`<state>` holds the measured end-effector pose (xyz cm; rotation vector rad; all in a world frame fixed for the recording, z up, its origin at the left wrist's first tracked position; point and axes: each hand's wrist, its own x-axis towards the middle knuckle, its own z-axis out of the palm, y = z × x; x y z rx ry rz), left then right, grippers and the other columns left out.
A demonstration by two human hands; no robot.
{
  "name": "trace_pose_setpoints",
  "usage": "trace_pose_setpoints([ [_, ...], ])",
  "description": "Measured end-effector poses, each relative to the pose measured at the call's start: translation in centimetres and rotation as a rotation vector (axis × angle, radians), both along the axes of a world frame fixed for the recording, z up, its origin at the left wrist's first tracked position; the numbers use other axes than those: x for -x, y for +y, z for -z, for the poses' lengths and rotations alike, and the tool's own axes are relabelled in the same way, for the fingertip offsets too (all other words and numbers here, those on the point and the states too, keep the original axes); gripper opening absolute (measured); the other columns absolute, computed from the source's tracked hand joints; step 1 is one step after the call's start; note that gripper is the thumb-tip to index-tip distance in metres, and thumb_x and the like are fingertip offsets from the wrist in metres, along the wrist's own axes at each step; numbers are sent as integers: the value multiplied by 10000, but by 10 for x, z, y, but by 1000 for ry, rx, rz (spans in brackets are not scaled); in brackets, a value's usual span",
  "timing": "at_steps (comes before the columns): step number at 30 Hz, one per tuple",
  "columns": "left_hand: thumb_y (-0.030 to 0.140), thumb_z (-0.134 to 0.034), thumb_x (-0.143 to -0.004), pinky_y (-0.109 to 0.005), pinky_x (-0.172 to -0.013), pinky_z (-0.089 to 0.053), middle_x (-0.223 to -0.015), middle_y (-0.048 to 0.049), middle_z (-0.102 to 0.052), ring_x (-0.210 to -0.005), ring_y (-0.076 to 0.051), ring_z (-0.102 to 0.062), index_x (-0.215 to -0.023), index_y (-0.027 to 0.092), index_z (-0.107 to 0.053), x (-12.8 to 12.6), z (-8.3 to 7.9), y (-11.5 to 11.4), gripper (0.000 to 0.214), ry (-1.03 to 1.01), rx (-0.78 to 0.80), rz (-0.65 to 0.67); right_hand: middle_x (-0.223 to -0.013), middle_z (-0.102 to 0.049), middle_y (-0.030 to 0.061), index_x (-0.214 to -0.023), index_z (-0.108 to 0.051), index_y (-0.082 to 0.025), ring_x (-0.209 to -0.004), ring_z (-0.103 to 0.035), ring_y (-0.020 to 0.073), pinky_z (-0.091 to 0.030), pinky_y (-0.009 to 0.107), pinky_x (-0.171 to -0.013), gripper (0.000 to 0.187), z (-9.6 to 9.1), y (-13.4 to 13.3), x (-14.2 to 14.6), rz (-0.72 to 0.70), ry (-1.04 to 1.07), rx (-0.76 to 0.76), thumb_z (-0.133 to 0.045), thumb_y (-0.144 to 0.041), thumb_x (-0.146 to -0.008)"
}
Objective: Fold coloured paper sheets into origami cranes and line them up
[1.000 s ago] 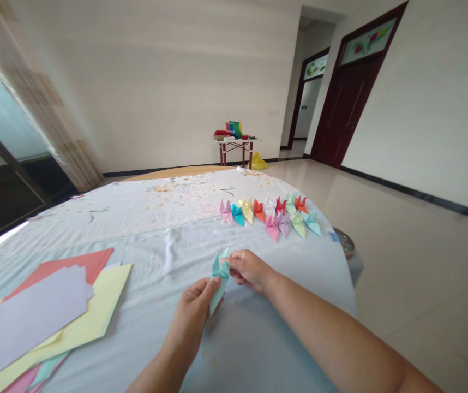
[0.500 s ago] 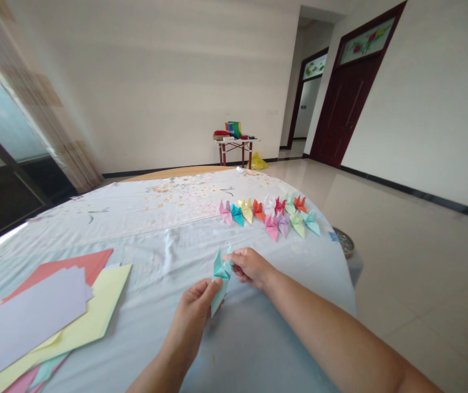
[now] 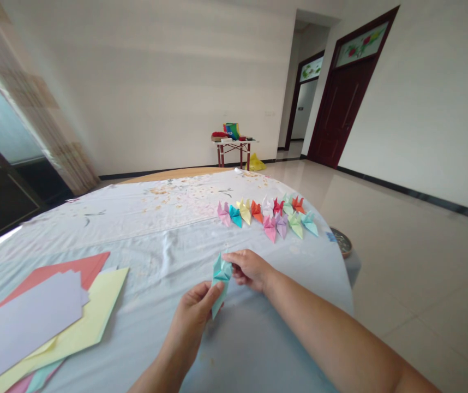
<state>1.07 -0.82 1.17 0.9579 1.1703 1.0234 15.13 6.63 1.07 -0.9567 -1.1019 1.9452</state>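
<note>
A small folded teal paper piece (image 3: 220, 278) is held between both my hands just above the table. My left hand (image 3: 191, 319) pinches its lower part with thumb and fingers. My right hand (image 3: 250, 268) pinches its upper right side, fingers curled. Farther back on the pale blue tablecloth (image 3: 156, 240) stand several finished folded paper figures (image 3: 269, 214) in pink, blue, yellow, orange, red, purple and green, in two rows.
A stack of flat paper sheets (image 3: 46, 316) in lavender, yellow, red and pink lies at the left. The table's right edge drops to a tiled floor, with a round dish (image 3: 342, 243) below. A small red-legged side table (image 3: 234, 144) stands by the far wall.
The teal piece has been pressed narrower between my hands, and its upper tips have closed together. The view has shifted slightly; both hands stay in much the same place.
</note>
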Motion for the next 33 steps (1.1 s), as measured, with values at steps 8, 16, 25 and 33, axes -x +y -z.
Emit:
trace_pose_setpoints([
  [8, 486, -678, -585, -197, -473, -303, -521, 47, -460, -480, -77, -385, -607, 149, -583, -1, -2, 2, 351, -67, 22, -58, -543, -439, -51, -647, -520, -144, -362, -318, 27, -236, 180, -341, 422, 5, 5, -4, 136, -240, -300, -517, -557, -729],
  [16, 426, -698, -589, -195, -540, -374, -604, 42, -516, -530, -80, -443, -634, 160, -578, 3, -1, 4, 295, -128, 35, -126, -686, -518, -14, -907, -601, -149, -474, -387, 47, -322, 184, -459, 421, -22, -3, -21, 167, -271, -631, -485, -532, -774],
  [25, 450, -680, -604, -201, -547, -383, -560, 46, -498, -543, -93, -463, -638, 164, -588, 1, 4, 4, 303, -112, -10, -103, -714, -523, -9, -899, -619, -169, -570, -399, 75, -348, 198, -537, 327, -27, -14, -16, 135, -427, -821, -643, -414, -683],
  [33, 466, -692, -578, -219, -538, -427, -630, -8, -576, -550, -102, -507, -697, 135, -636, 1, 1, 5, 356, -125, 12, -166, -755, -615, 17, -835, -628, -153, -661, -535, 111, -409, 220, -622, 240, -33, 5, -32, 192, -454, -836, -578, -368, -742],
])
